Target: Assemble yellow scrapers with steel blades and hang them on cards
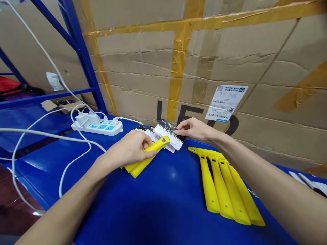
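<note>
My left hand [136, 146] has its fingers curled round a long yellow plastic handle-shaped piece [155, 146] with a small slot near its tip. More yellow plastic shows just under that hand, partly hidden by it. My right hand [191, 129] pinches the edge of a black-and-white printed card [168, 134], which is tilted and overlaps the yellow tip. More printed cards [145, 129] lie behind my left fingers. To the right, several yellow plastic pieces [224, 190] with T-shaped ends lie side by side, overlapping, below my right forearm.
A white power strip [99, 126] with plugs sits at the left on the blue tabletop [153, 204]. White cables [65, 173] loop over the left edge. A large taped cardboard box [143, 75] stands behind; a blue metal frame [84, 64] rises at the left.
</note>
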{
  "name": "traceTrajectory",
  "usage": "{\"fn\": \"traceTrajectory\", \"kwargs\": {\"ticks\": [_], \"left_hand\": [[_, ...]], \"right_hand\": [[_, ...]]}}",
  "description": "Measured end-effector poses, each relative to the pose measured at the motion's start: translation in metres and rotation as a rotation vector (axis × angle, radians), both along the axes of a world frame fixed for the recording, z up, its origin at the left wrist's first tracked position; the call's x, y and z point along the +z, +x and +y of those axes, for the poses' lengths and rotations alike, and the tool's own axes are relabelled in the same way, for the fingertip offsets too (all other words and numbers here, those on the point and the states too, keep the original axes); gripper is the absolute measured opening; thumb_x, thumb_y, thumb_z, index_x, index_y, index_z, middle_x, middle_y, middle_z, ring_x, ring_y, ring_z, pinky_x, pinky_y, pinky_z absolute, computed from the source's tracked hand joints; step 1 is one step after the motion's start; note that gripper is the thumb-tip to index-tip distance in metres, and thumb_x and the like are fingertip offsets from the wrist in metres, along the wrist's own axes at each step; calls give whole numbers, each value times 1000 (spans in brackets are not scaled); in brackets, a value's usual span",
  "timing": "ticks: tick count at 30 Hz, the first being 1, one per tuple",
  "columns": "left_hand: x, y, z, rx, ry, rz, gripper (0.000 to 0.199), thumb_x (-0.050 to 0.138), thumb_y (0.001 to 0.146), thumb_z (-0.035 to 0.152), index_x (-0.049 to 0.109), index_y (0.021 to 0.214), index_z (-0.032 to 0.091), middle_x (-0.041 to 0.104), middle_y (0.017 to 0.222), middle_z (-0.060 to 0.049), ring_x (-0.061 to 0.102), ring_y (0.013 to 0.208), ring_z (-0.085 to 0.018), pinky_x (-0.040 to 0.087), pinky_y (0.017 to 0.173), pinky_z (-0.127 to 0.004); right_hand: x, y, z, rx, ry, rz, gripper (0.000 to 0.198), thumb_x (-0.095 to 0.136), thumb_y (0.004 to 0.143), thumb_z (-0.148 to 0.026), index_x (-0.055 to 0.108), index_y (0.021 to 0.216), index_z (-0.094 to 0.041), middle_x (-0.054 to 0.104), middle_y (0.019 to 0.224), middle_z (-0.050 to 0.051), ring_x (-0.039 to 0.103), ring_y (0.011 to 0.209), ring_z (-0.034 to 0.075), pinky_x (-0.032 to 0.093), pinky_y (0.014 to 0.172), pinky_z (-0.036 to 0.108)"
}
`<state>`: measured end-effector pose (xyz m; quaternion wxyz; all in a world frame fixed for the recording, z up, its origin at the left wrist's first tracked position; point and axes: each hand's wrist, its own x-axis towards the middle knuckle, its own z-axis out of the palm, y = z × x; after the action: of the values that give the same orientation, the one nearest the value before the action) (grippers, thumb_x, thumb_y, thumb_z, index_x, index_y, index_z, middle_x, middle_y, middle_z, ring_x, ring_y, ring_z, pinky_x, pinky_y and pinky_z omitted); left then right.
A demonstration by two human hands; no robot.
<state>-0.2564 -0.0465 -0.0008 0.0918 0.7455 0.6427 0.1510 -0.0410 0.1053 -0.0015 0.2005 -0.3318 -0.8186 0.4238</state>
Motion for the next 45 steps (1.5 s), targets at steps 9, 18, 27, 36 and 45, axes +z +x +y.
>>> {"fn": "traceTrajectory", "kwargs": {"ticks": [9, 18, 27, 36, 45], "left_hand": [[-7, 1, 7, 108, 129, 116, 35, 63, 81, 54, 72, 87, 20, 69, 69, -4, 55, 57, -19, 30, 55, -30], [3, -49, 4, 257, 85, 127, 31, 67, 77, 52, 76, 82, 22, 72, 68, -5, 59, 59, -19, 32, 57, -30], [-13, -37, 10, 225, 74, 240, 42, 59, 84, 56, 75, 100, 20, 74, 79, -9, 59, 61, -20, 31, 57, -31], [-3, 9, 9, 55, 310, 193, 36, 46, 98, 40, 71, 104, 15, 73, 99, -13, 67, 90, -27, 45, 76, -35], [16, 115, 24, -389, 124, 269, 25, 50, 97, 35, 70, 97, 20, 73, 96, -9, 68, 85, -25, 47, 72, -34]], "right_hand": [[-31, -18, 14, -140, 92, -11, 12, 76, 77, -27, 75, 73, -17, 66, 64, 2, 54, 58, 13, 46, 57, 29], [-20, -78, 7, -174, 246, 19, 13, 70, 85, -20, 73, 96, -15, 74, 81, 6, 65, 74, 16, 50, 73, 30], [-40, -77, 4, -137, 402, -43, 8, 69, 83, -17, 72, 90, -16, 76, 93, 10, 66, 86, 21, 49, 79, 34], [-11, -10, -17, -126, 436, 50, 10, 62, 89, -24, 70, 88, -19, 75, 90, 6, 67, 82, 18, 50, 76, 31], [26, 124, -47, -199, 407, -42, 13, 63, 87, -29, 70, 90, -18, 70, 74, 3, 62, 68, 16, 45, 62, 28]]}}
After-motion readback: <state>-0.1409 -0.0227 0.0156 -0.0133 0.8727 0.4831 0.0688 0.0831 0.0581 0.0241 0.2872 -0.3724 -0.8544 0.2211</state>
